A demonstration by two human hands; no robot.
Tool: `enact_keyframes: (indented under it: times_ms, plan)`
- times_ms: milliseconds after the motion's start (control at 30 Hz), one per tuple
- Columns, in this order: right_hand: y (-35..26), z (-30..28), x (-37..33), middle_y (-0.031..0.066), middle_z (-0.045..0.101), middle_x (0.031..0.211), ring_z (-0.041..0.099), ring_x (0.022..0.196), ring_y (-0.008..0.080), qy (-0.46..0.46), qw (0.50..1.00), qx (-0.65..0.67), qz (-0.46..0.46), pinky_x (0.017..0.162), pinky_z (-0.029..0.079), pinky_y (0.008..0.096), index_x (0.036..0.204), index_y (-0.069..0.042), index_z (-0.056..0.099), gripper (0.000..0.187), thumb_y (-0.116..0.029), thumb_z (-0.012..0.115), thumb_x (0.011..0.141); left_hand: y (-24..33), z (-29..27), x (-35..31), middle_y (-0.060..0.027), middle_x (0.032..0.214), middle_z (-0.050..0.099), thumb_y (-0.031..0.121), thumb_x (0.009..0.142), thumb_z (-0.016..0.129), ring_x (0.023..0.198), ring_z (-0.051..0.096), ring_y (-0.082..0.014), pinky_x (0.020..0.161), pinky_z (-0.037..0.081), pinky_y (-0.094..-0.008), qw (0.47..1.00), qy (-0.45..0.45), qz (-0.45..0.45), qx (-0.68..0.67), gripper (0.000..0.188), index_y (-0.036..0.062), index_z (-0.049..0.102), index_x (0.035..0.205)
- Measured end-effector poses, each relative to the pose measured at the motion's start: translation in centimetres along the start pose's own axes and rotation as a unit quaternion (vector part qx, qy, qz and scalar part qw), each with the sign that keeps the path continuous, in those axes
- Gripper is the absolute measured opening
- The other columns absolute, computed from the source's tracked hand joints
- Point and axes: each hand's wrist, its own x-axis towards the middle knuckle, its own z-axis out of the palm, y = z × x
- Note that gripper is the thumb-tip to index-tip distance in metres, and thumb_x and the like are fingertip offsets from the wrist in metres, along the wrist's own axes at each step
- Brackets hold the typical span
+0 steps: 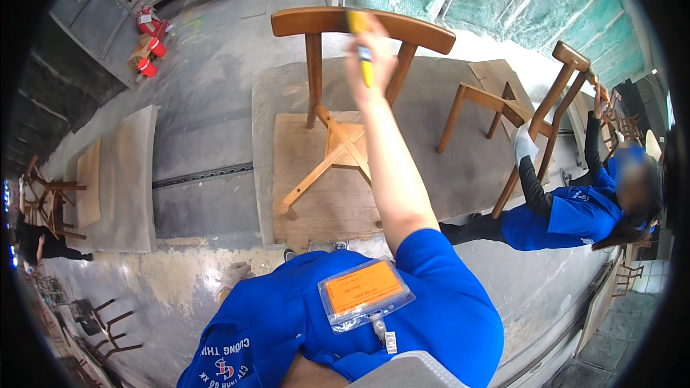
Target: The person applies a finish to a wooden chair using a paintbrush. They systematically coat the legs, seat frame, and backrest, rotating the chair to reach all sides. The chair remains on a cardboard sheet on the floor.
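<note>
My right hand (371, 61) is raised at arm's length, closed around a yellow-handled brush (366, 72) that has a blue and white label. The brush head lies against the curved top rail of a brown wooden chair (305, 21), near its middle. Motion smears the fingers a little. Below the rail are two brown posts and paler crossed bars (341, 145). My left hand (236, 271) hangs low beside my blue shirt, left of the chair. It is small and blurred, so its fingers do not show clearly, and I see nothing in it.
The chair stands on a plywood sheet (327, 224) over a grey mat. At right, a co-worker in blue (575, 212) holds another tilted chair (550, 100) with a gloved hand. Red buckets (151, 57) stand at far left; more chairs (111, 330) lie at lower left.
</note>
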Motion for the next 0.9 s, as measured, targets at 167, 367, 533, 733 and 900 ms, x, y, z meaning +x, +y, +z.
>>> enact_keyframes:
  times_ms: [167, 367, 533, 733, 900]
  plan:
    - [1.7, -4.2, 1.7, 0.0166, 0.062, 0.144, 0.068, 0.122, 0.0252, 0.259, 0.934, 0.073, 0.237, 0.102, 0.056, 0.0375, 0.103, -0.005, 0.074, 0.018, -0.002, 0.063, 0.089, 1.4, -0.1, 2.2, -0.0115, 0.106, 0.075, 0.019, 0.095, 0.077, 0.091, 0.077, -0.0276, 0.072, 0.058, -0.0409, 0.998, 0.033, -0.014, 0.049, 0.045, -0.002, 0.067, 0.133]
    - [-0.9, 4.4, -3.2, 0.0055, 0.073, 0.14, 0.073, 0.12, 0.0264, -0.283, 0.953, 0.102, 0.032, 0.098, 0.058, 0.0355, 0.083, -0.012, 0.069, 0.012, -0.002, 0.075, 0.082, -0.1, -2.7, 5.8, -0.0094, 0.101, 0.075, 0.018, 0.094, 0.076, 0.085, 0.076, -0.0279, 0.067, 0.058, -0.0432, 0.831, -0.076, 0.271, 0.48, 0.038, 0.0004, 0.069, 0.127]
    - [2.7, -2.4, -0.3, 0.0183, 0.073, 0.116, 0.074, 0.101, 0.0311, 0.204, 0.972, -0.112, 0.038, 0.089, 0.059, 0.0397, 0.079, -0.005, 0.065, 0.012, 0.004, 0.065, 0.086, -0.2, -2.3, 3.9, -0.0105, 0.096, 0.074, 0.016, 0.093, 0.077, 0.073, 0.073, -0.0249, 0.06, 0.057, -0.0425, 0.999, 0.006, -0.009, -0.048, 0.029, 0.0007, 0.072, 0.117]
    - [-1.5, 4.6, 0.0, 0.0152, 0.065, 0.147, 0.067, 0.124, 0.0236, 0.159, 0.863, 0.338, 0.34, 0.103, 0.055, 0.0352, 0.137, -0.011, 0.071, 0.051, -0.006, 0.065, 0.086, -2.1, -4.3, 1.3, -0.0094, 0.089, 0.073, 0.015, 0.094, 0.075, 0.07, 0.071, -0.0222, 0.057, 0.054, -0.039, 0.993, 0.012, 0.051, 0.101, 0.022, 0.0023, 0.073, 0.111]
    - [-5.7, 13.9, -4.8, 0.0179, 0.067, 0.147, 0.065, 0.136, 0.0304, -0.173, 0.929, 0.291, 0.15, 0.113, 0.05, 0.0391, 0.116, -0.02, 0.08, 0.033, -0.007, 0.072, 0.086, -3.8, -4.7, 0.7, -0.0083, 0.085, 0.071, 0.015, 0.095, 0.074, 0.068, 0.07, -0.0208, 0.055, 0.053, -0.0373, 0.982, -0.001, 0.071, 0.174, 0.017, 0.0036, 0.073, 0.107]
